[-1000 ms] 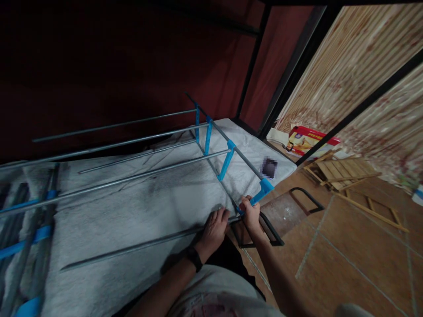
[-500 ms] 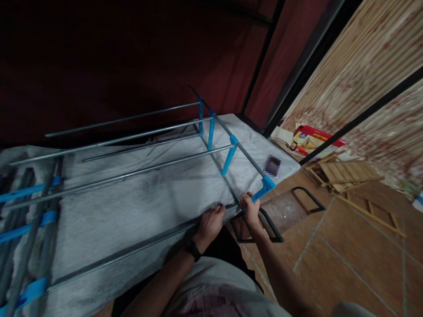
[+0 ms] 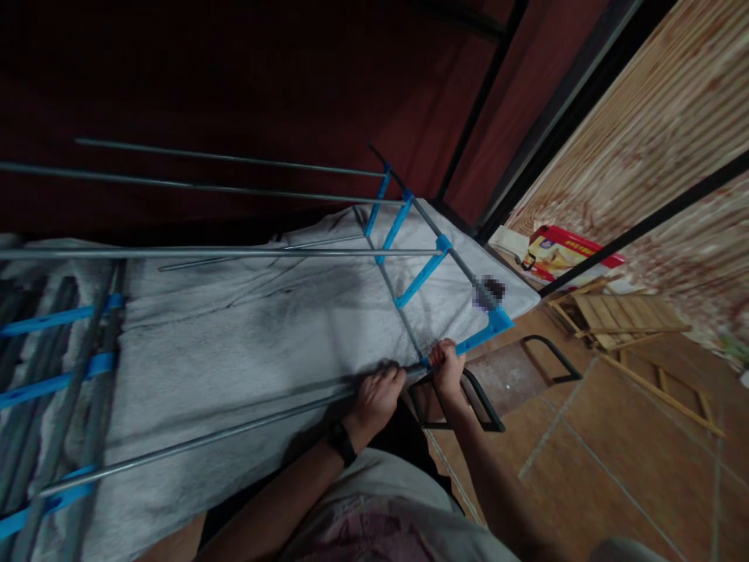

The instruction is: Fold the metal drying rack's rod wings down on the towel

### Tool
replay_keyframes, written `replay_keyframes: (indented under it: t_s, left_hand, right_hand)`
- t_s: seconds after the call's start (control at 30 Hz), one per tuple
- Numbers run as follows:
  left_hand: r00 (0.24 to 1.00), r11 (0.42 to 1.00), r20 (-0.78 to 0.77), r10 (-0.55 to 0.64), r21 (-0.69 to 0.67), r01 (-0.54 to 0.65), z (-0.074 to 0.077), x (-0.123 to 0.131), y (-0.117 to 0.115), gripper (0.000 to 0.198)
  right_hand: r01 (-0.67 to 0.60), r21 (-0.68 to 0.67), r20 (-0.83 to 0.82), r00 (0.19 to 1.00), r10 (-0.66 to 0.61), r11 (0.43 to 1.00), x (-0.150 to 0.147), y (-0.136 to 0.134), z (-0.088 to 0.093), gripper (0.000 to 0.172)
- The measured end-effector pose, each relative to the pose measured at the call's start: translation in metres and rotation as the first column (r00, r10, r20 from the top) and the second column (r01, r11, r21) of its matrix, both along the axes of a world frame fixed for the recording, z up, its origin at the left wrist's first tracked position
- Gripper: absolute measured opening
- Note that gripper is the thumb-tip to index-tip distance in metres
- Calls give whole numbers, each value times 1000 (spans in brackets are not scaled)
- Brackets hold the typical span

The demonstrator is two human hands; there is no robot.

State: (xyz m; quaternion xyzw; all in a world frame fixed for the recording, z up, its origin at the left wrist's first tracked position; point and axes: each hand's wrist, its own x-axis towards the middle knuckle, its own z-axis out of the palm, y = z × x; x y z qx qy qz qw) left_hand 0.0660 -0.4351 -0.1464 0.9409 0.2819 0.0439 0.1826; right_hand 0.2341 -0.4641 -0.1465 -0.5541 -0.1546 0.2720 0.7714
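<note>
A frame of grey metal tubes joined by blue plastic brackets lies over a white cloth (image 3: 251, 328). My left hand (image 3: 378, 394), with a black band at its wrist, is closed around the near metal tube (image 3: 234, 432), close to the corner. Just right of it, my right hand (image 3: 448, 367) grips the lower end of the nearest blue bracket (image 3: 483, 334). Another blue bracket (image 3: 422, 275) and two farther ones stand tilted to the right between the upper and lower crossbars. Long tubes (image 3: 222, 254) run leftward from them, some held above the cloth.
At the left lie more grey tubes with blue brackets (image 3: 52, 386). A stool (image 3: 509, 375) with black metal legs stands on the tiled floor beside the cloth. Farther right are a folded wooden chair (image 3: 632, 308) and a red and yellow box (image 3: 573, 254). A dark red panel (image 3: 234, 86) rises behind.
The frame has tipped: its upper side has shifted right and the left ends of the long tubes have risen. Both hands keep their grip in nearly the same place.
</note>
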Motion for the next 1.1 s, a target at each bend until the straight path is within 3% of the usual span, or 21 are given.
replay_keyframes:
  t_s: [0.13,0.37,0.57,1.1]
  left_hand:
    - [1000,997,-12,23,77,-22,8,0,-9,38]
    - [998,999,-58,38,27,-37,25,5,-20,47]
    - [996,990,0,87,-114,-86,21,8,-20,48]
    - [988,968,38,149,-210,-138,26,3,-19,49]
  right_hand:
    - [-22,-11,-9,1000,22,1000,0,-1,2,37]
    - [-40,-1,-59,997,40,999,0,-3,0,37]
    - [-54,-33,13,998,55,998,-5,-3,3,35]
    - [-44,-45,110,993,48,998,-9,-2,2,33]
